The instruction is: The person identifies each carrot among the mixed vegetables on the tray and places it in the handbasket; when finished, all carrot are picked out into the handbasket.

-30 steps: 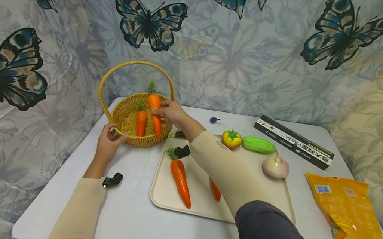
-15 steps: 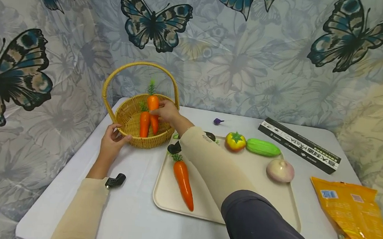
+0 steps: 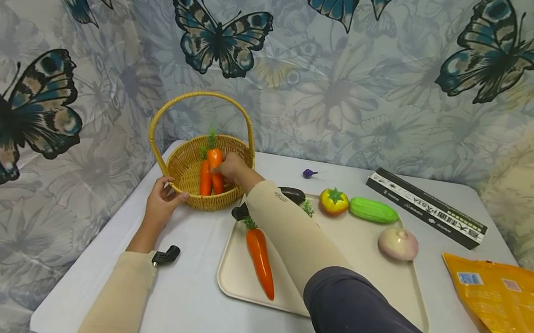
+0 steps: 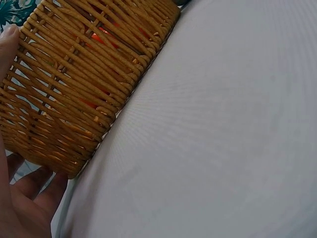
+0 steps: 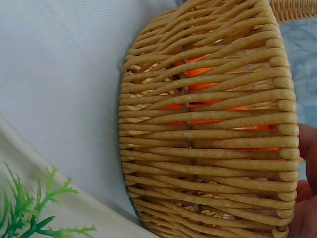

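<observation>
My left hand [image 3: 159, 207] grips the near left side of the wicker basket [image 3: 210, 202], thumb near the rim and fingers around the wall; the left wrist view shows its fingers [image 4: 42, 193] bent against the weave. Inside the basket, my right hand [image 3: 236, 168] holds an orange carrot [image 3: 216, 158] with a green top, upright. A second carrot [image 3: 206, 180] leans just left of it. Through the slats in the right wrist view, the basket wall [image 5: 213, 148] shows orange behind it, and part of the right hand [image 5: 308, 158] appears past the rim.
A beige tray [image 3: 231, 284] bears a carrot [image 3: 259, 260], an eggplant [image 3: 293, 194], a tomato [image 3: 334, 201], a green cucumber [image 3: 373, 210] and an onion [image 3: 398, 243]. Behind lies a small purple thing [image 3: 309, 174]. A black pasta box [image 3: 426, 208] and an orange bag [image 3: 505, 310] lie right.
My right hand has lowered its carrot deeper into the basket, beside the other carrot. The left hand keeps its hold on the basket. The whole head view has shifted slightly.
</observation>
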{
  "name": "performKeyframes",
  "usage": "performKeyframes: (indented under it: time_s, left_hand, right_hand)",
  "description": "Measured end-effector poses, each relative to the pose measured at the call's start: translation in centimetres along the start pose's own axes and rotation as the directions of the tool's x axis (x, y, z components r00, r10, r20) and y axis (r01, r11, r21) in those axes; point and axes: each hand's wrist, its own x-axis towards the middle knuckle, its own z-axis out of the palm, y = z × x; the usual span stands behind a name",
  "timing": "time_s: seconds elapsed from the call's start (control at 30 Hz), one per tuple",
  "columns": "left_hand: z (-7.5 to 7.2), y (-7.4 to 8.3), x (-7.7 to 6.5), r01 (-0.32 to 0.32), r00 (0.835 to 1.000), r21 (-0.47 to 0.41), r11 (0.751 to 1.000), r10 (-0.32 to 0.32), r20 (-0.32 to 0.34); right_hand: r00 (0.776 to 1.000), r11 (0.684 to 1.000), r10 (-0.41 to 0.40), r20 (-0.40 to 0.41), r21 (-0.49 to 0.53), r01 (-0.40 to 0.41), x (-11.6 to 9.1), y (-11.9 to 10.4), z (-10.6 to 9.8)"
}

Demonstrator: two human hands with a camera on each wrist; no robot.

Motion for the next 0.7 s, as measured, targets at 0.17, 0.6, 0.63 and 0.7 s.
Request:
performKeyframes:
  time_s: [0.17, 0.6, 0.63, 0.7]
  left_hand:
    - [0.1, 0.9, -0.6, 0.009, 1.0, -0.047, 0.999, -0.008, 0.016]
    - [0.5, 3.0, -1.1, -0.001, 0.999, -0.03, 1.0, 0.002, 0.033]
    - [0.4, 3.0, -1.0, -0.005, 0.999, -0.029, 1.0, 0.006, 0.034]
    - [0.3, 3.0, -0.9, -0.011, 0.999, -0.029, 1.0, 0.012, 0.037]
  right_hand:
    - [1.0, 0.998, 0.02, -0.014, -0.063, -0.021, -0.1, 0.3, 0.2]
    - [0.989, 0.988, -0.135, 0.064, -0.064, 0.139, -1.4, 0.0, -2.3]
    - [0.985, 0.987, -0.151, 0.078, -0.034, 0.154, -1.6, 0.1, -2.7]
    - [0.977, 0.983, -0.183, 0.108, 0.034, 0.18, -2.2, 0.2, -3.5]
